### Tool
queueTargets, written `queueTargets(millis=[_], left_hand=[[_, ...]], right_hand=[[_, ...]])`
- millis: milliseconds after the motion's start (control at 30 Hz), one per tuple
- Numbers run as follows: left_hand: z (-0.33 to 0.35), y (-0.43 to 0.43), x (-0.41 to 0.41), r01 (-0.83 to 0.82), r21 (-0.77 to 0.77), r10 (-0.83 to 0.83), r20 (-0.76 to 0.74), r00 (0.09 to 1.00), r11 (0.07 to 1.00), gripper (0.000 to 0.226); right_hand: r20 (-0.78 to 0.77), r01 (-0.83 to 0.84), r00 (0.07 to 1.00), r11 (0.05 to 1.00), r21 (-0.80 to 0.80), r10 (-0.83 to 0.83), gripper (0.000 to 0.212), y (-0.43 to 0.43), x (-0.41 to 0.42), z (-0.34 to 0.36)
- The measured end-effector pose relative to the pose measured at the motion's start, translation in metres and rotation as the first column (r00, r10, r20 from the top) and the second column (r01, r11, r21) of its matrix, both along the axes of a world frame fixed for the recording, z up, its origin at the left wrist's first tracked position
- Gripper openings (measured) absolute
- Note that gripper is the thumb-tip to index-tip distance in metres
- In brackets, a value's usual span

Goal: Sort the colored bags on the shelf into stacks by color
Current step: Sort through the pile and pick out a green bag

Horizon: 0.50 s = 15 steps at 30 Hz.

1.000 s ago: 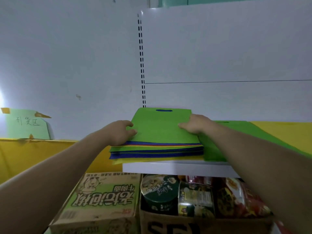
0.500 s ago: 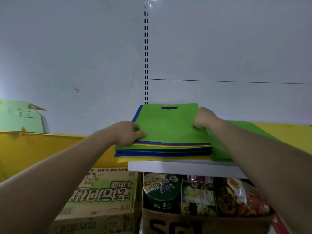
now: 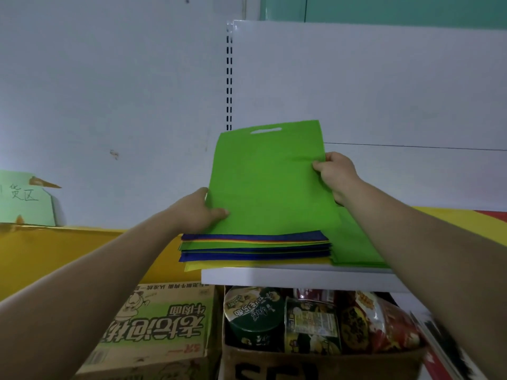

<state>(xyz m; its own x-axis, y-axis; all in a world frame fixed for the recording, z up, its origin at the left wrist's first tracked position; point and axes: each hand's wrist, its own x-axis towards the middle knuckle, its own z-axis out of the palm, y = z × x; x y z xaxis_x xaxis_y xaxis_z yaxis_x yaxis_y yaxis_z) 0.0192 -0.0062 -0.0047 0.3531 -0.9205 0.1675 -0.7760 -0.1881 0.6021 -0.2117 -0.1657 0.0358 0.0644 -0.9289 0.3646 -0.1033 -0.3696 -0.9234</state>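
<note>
Two bare forearms reach up from the bottom corners toward the shelf [image 3: 301,279]; beneath its white front edge sit a printed carton [image 3: 156,325] on the left and an open cardboard box [image 3: 301,360] packed with noodle cups and snack packets; on the shelf itself, at its left end, lies the mixed stack [image 3: 255,246], whose near edges show blue, yellow, green and a thin orange-red line layered in no order; just beside it on the right lies a green pile [image 3: 356,242], touching or nearly touching the stack; above the stack both hands hold one green bag [image 3: 269,182] tilted up, its handle cut-out at the far raised edge and its near edge low over the stack; the left grip [image 3: 199,212] pinches the bag's lower left edge, thumb on top; the right grip [image 3: 336,174] is curled round the right edge higher up; farther right a yellow sheet [image 3: 450,215] lies on the shelf, and whether it is a sorted pile I cannot tell; behind stands the white back panel [image 3: 384,91]; a green paper note [image 3: 24,201] is taped to the wall at far left; by my judgement the sorting is at an early stage: one green pile is begun, this bag likely belongs on it, and most of the stack remains to be separated.
</note>
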Motion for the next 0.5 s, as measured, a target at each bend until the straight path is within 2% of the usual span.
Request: queueTargets(millis=[100, 200, 300, 400, 500], left_hand=[[0.007, -0.006, -0.001, -0.019, -0.191, -0.039, -0.296, 0.954, 0.981, 0.056], [0.013, -0.011, -0.012, -0.043, -0.340, -0.128, -0.466, 0.876, 0.940, 0.047], [0.012, -0.020, -0.023, 0.004, -0.415, -0.191, -0.410, 0.892, 0.910, 0.050], [0.008, -0.027, -0.038, 0.032, -0.449, -0.191, -0.312, 0.931, 0.893, 0.052], [0.007, -0.033, -0.058, 0.038, -0.474, -0.193, -0.283, 0.940, 0.880, 0.051]], right_hand=[[0.143, -0.040, 0.989, 0.999, 0.006, 0.039, 0.009, 0.004, -0.008, 0.009], [0.202, -0.072, 0.977, 0.997, 0.002, 0.070, 0.016, 0.006, -0.021, 0.014], [0.191, -0.056, 0.980, 0.998, 0.031, 0.049, 0.018, 0.006, -0.040, 0.012], [0.159, 0.099, 0.982, 0.995, 0.021, -0.101, 0.025, 0.002, -0.058, 0.007], [0.172, 0.199, 0.966, 0.980, -0.019, -0.192, 0.021, -0.001, -0.077, 0.007]])
